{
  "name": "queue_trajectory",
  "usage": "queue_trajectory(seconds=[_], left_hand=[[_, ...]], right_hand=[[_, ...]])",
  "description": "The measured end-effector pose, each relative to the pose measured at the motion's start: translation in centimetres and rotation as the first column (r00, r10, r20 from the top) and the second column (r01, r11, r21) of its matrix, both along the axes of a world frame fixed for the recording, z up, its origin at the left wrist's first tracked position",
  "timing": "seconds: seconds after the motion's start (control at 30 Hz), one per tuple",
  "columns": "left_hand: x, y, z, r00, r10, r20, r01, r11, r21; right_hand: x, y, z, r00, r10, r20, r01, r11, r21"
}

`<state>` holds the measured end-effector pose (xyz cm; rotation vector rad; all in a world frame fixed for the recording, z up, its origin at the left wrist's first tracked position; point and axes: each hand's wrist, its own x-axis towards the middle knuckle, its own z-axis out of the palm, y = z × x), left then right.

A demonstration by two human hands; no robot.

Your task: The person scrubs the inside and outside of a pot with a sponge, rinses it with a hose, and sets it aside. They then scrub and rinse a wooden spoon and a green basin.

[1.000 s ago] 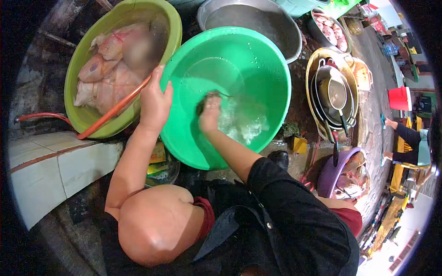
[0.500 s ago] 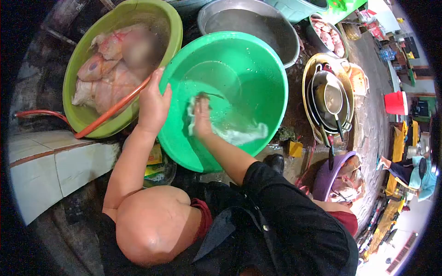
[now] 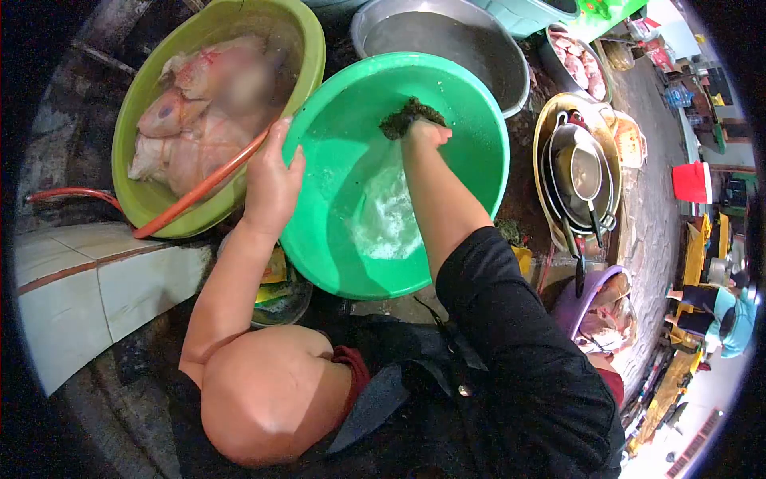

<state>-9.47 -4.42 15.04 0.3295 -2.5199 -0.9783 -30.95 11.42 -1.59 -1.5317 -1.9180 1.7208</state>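
A large green plastic basin (image 3: 471,160) is tilted before me, with a little foamy water (image 3: 391,215) in it. My left hand (image 3: 275,176) grips the basin's left rim, thumb toward the inside. An orange hose (image 3: 203,191) runs up to the fingers of that hand; its end is hidden there. Inside the basin, my right hand (image 3: 429,134) presses a dark, frizzy scrubber (image 3: 411,116) against the upper wall. The fingers are partly hidden by the wrist and scrubber.
An olive-green tub (image 3: 124,160) with fish heads and pale pieces in water stands left. Behind is a metal basin (image 3: 523,76) of greyish water. To the right are stacked pans (image 3: 582,172), a bowl of meat pieces (image 3: 578,64) and a purple tub (image 3: 578,299). A person (image 3: 722,315) is far right.
My right hand has moved with the scrubber from the basin's lower left to its upper wall. The foamy water has shifted toward the middle. My left hand stays at the rim.
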Motion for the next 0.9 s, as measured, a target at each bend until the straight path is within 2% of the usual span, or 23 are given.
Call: queue_trajectory(seconds=[0.03,0.1,0.13,0.17,0.2,0.23,0.27,0.3,0.33,0.4,0.47,0.5,0.53,0.57,0.6,0.63,0.67,0.7,0.73,0.77,0.8,0.87,0.9], left_hand=[[0.0,-0.1,-0.2,1.0,-0.004,-0.019,0.004,1.0,0.0],[0.2,-0.2,-0.3,1.0,-0.008,-0.023,0.008,1.0,-0.004],[0.2,-0.1,0.0,1.0,-0.005,-0.004,0.005,1.0,0.02],[0.1,0.1,0.2,1.0,-0.004,0.008,0.004,0.999,0.046],[0.1,0.1,0.1,1.0,-0.009,0.004,0.008,0.999,0.048],[0.0,0.0,-0.2,1.0,-0.012,-0.024,0.012,1.0,0.015],[-0.1,-0.1,-0.2,0.998,-0.013,-0.054,0.012,1.0,-0.017],[-0.2,-0.1,-0.1,0.998,-0.012,-0.064,0.011,1.0,-0.011],[-0.1,-0.1,0.0,0.999,0.0,-0.054,-0.002,0.999,-0.043],[0.3,0.2,0.0,0.999,0.015,-0.041,-0.018,0.998,-0.06],[0.2,0.2,0.3,0.999,0.024,0.036,-0.023,1.0,-0.004],[0.2,0.2,0.3,0.999,0.027,0.028,-0.027,1.0,0.002],[0.2,0.1,0.3,0.999,0.02,0.033,-0.02,1.0,-0.005],[0.2,0.1,0.3,0.999,0.014,0.039,-0.013,1.0,-0.011],[0.2,0.1,0.2,0.999,0.016,0.034,-0.016,1.0,-0.003],[0.2,0.0,0.2,1.0,0.007,0.001,-0.007,1.0,-0.016],[0.2,0.0,0.1,1.0,-0.003,-0.031,0.002,1.0,-0.03],[0.1,-0.1,0.0,0.999,-0.001,-0.032,0.0,1.0,-0.026],[0.0,-0.3,-0.3,0.999,-0.008,-0.038,0.007,0.999,-0.032],[0.0,-0.3,-0.4,0.999,-0.018,-0.041,0.016,0.999,-0.039],[0.1,-0.2,-0.4,0.999,-0.02,-0.034,0.019,0.999,-0.04],[0.1,-0.2,0.0,1.0,-0.027,0.002,0.027,1.0,0.015],[0.1,-0.2,0.0,1.0,-0.027,0.005,0.027,1.0,0.014]], right_hand=[[-1.1,-1.5,-1.0,0.931,-0.221,-0.29,0.067,0.885,-0.46],[0.3,-5.4,-0.7,0.755,-0.523,-0.395,-0.028,0.576,-0.817],[2.9,-7.4,2.8,0.787,-0.344,-0.512,-0.319,0.483,-0.815],[6.8,-8.6,4.7,0.66,0.378,-0.649,-0.67,0.687,-0.281],[10.6,-9.9,6.5,0.399,0.85,-0.344,-0.771,0.514,0.375],[14.0,-10.4,4.3,0.179,0.897,-0.403,-0.777,0.38,0.501],[17.3,-9.5,4.3,0.028,0.776,-0.63,-0.884,0.313,0.346],[20.5,-8.4,2.1,-0.114,0.804,-0.583,-0.882,0.188,0.432],[23.1,-5.9,0.8,-0.249,0.931,-0.266,-0.91,-0.131,0.392],[25.9,0.1,0.9,-0.428,0.889,-0.164,-0.872,-0.358,0.333],[24.9,6.6,1.0,-0.625,0.781,0.018,-0.758,-0.612,0.224],[23.8,9.8,0.0,-0.696,0.693,0.186,-0.627,-0.713,0.314],[22.4,13.2,-1.7,-0.724,0.589,0.358,-0.47,-0.802,0.37],[20.5,16.5,-3.5,-0.669,0.51,0.541,-0.313,-0.853,0.417],[17.7,17.7,-0.3,-0.673,0.386,0.631,-0.325,-0.92,0.217],[15.1,17.9,3.2,-0.593,0.167,0.788,-0.258,-0.966,0.011],[12.1,19.7,2.6,-0.413,0.141,0.9,-0.061,-0.99,0.128],[9.2,19.1,4.0,-0.302,-0.037,0.953,0.001,-0.999,-0.038],[5.4,20.5,1.4,-0.002,0.002,1.0,0.173,-0.985,0.003],[1.8,19.3,2.3,-0.06,0.167,0.984,0.154,-0.973,0.175],[0.2,16.8,5.5,0.254,0.133,0.958,0.385,-0.923,0.026],[-1.3,11.2,10.7,0.135,0.319,0.938,0.433,-0.871,0.234],[-1.0,9.1,12.7,0.173,0.321,0.931,0.527,-0.829,0.188]])
